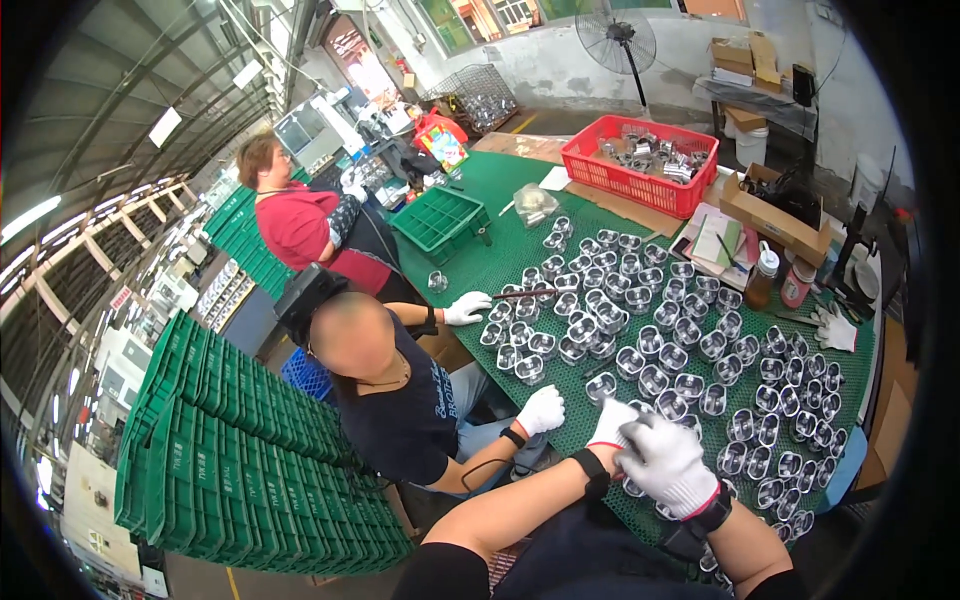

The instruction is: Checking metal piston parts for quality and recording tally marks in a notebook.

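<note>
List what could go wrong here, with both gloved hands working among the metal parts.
The shiny metal parts stand packed close on the green mat; a sleeve could topple several. The left hand and right hand overlap, hiding whatever they hold, so a slip might go unseen. A co-worker's gloved hand works close by; hands could collide.

Lighting: bright, even daylight from rear windows (480, 18) and ceiling strip lamps (165, 126); soft shadows; metal parts (650, 340) glinted; fisheye bending, dark vignette at rim

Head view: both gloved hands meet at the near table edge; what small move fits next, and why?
Probably the right hand reaches to the nearest shiny metal parts just beyond, since both hands, left hand included, sit together there and what they hold is hidden.
</note>
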Available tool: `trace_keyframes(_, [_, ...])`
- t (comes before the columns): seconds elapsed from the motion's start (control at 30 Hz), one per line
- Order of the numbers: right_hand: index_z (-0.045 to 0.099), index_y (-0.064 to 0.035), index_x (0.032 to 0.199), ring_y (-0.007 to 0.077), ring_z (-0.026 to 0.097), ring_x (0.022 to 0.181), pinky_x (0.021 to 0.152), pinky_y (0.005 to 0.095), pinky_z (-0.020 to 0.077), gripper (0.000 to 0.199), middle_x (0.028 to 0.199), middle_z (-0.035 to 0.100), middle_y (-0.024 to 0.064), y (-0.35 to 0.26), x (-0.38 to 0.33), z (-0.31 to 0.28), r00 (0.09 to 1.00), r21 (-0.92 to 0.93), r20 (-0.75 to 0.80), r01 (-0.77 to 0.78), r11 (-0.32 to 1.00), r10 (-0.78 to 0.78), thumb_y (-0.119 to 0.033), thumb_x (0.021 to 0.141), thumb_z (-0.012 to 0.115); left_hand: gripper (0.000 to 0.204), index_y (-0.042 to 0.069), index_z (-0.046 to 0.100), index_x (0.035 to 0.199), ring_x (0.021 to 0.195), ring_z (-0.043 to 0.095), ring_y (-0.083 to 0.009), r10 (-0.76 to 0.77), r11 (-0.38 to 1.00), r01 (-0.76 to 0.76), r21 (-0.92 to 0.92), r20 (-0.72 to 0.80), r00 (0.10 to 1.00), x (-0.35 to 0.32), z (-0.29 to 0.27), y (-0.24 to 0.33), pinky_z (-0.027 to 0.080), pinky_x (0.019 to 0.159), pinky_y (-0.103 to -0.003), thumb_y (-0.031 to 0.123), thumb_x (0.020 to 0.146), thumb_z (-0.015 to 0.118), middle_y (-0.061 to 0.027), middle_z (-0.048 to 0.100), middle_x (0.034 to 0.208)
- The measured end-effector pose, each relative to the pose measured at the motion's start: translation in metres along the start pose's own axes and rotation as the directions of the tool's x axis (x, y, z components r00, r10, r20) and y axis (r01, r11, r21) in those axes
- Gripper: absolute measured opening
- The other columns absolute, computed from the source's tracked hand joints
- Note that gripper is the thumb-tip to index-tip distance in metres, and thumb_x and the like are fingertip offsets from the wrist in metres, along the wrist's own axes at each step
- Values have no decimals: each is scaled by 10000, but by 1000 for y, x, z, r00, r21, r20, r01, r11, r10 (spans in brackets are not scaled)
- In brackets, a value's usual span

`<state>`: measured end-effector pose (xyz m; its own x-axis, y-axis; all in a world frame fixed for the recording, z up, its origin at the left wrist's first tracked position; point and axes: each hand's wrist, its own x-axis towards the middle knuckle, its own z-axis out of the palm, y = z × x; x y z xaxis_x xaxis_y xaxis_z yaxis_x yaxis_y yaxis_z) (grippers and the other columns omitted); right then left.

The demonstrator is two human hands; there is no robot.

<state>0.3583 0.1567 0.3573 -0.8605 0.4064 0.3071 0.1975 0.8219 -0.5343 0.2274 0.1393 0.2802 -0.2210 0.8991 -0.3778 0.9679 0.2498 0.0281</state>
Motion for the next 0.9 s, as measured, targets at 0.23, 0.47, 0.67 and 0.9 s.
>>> trace_keyframes(0.23, [622, -49, 818, 315, 624, 601, 553, 402, 504, 204, 692, 612, 120, 22, -16, 35, 998, -164, 55, 31, 986, -22, -249, 787, 607, 572, 106, 614, 964, 896, 579, -280, 174, 984, -178, -3, 231, 957, -5, 5, 9, 446, 840, -413, 624, 903, 380, -163, 633, 962])
trace_keyframes(0.47, [641, 14, 942, 116, 550, 625, 589, 275, 465, 242, 708, 598, 40, 6, -27, 12, 791, 641, 581, -591, 489, 195, -190, 855, 544, 386, 151, 563, 1199, 1333, 325, -370, 358, 909, -237, 344, -352, 865, -18, 49, 17, 276, 1037, -603, 303, 848, 515, -139, 394, 1418])
trace_keyframes(0.67, [635, -45, 968, 73, 521, 615, 565, 250, 441, 221, 731, 587, -8, 6, -38, 14, 764, 648, 644, -574, 501, 43, -247, 906, 572, 312, 84, 669, 993, 1102, 557, -282, 501, 865, -483, 137, -278, 819, -4, 36, 38, 354, 1005, -485, 264, 753, 581, -147, 616, 1100])
trace_keyframes(0.9, [650, -50, 994, 179, 637, 691, 669, 303, 506, 269, 803, 661, 85, 44, -72, 19, 771, 563, 632, -528, 636, 80, -276, 890, 549, 221, 44, 639, 818, 795, 616, -320, 198, 849, -390, -357, -470, 860, -64, 79, -20, 487, 721, -414, 259, 840, 595, -139, 623, 810])
